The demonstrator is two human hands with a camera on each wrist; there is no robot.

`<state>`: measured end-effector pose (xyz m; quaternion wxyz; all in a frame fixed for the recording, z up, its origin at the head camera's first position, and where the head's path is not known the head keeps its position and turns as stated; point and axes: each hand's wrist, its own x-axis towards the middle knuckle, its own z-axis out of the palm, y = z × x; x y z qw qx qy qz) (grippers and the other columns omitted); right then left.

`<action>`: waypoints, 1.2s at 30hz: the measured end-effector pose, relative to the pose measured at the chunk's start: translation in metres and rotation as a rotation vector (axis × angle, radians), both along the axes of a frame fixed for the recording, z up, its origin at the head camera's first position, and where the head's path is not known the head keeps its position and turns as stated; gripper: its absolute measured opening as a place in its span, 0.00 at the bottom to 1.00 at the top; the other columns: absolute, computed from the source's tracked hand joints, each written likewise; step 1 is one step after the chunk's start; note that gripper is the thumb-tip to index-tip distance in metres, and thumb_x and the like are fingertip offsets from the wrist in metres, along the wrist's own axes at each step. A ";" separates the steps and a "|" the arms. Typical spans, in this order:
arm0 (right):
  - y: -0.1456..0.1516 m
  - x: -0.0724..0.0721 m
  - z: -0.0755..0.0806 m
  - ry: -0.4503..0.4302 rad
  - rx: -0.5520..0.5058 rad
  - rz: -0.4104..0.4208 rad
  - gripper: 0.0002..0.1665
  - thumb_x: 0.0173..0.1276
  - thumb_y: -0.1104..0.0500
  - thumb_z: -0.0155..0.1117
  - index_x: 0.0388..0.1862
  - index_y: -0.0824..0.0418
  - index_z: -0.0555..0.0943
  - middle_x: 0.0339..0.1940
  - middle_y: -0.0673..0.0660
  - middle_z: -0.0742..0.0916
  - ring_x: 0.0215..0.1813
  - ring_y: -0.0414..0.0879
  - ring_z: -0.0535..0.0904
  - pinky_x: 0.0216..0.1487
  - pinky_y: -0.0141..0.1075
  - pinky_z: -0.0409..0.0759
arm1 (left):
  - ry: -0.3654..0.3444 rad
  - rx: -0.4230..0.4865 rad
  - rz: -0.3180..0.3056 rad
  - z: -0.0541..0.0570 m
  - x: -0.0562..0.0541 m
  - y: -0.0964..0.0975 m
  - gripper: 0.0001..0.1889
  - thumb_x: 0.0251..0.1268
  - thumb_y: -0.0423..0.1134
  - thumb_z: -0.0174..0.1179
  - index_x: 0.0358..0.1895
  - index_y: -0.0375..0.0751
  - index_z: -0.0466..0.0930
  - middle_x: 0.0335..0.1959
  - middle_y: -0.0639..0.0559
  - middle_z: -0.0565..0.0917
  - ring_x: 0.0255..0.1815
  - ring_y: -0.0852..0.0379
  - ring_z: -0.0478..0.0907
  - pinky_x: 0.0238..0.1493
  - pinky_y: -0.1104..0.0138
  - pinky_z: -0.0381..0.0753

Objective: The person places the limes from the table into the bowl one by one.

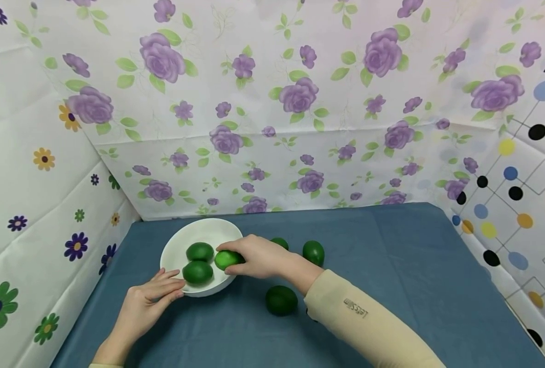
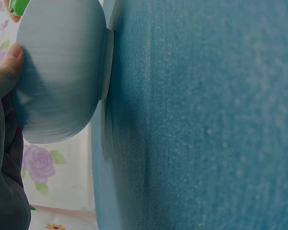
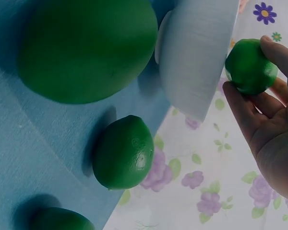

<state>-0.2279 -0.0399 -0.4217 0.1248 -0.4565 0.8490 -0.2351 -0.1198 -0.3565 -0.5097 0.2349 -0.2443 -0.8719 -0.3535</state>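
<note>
A white bowl (image 1: 171,245) stands at the table's left rear, with two green limes (image 1: 197,272) inside. My left hand (image 1: 145,301) holds its near left rim; in the left wrist view the thumb (image 2: 12,60) presses the outer wall. Over the bowl's right side, my right hand (image 1: 258,257) grips another lime (image 1: 226,259) between thumb and fingers. The right wrist view has this lime (image 3: 251,67) at the level of the bowl's rim, held by the fingertips.
Right of the bowl, three more limes lie on the blue tablecloth (image 1: 392,286): a near one (image 1: 281,300), a far right one (image 1: 313,253) and one (image 1: 279,242) partly behind my right hand. Flowered cloth (image 1: 272,168) walls the back; patterned cloths flank both sides.
</note>
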 end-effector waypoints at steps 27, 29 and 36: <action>-0.041 -0.011 -0.004 0.087 0.225 -0.075 0.30 0.76 0.44 0.73 0.74 0.47 0.80 0.56 0.44 0.88 0.47 0.37 0.83 0.48 0.33 0.84 | -0.035 0.001 0.004 0.004 0.000 0.001 0.16 0.51 0.22 0.80 0.45 0.36 0.95 0.44 0.53 0.93 0.61 0.56 0.86 0.79 0.68 0.68; -0.044 -0.012 -0.005 0.100 0.243 -0.076 0.28 0.76 0.44 0.74 0.71 0.47 0.82 0.51 0.43 0.88 0.42 0.36 0.80 0.43 0.32 0.82 | -0.035 0.003 0.002 0.004 0.000 0.000 0.16 0.51 0.21 0.80 0.45 0.36 0.95 0.44 0.53 0.93 0.62 0.58 0.86 0.79 0.68 0.68; -0.053 -0.014 -0.008 0.131 0.292 -0.068 0.15 0.76 0.47 0.74 0.57 0.47 0.87 0.35 0.41 0.83 0.36 0.38 0.77 0.35 0.34 0.78 | -0.019 0.008 -0.009 0.003 0.000 0.000 0.17 0.50 0.21 0.80 0.45 0.36 0.95 0.43 0.53 0.93 0.62 0.59 0.86 0.79 0.67 0.68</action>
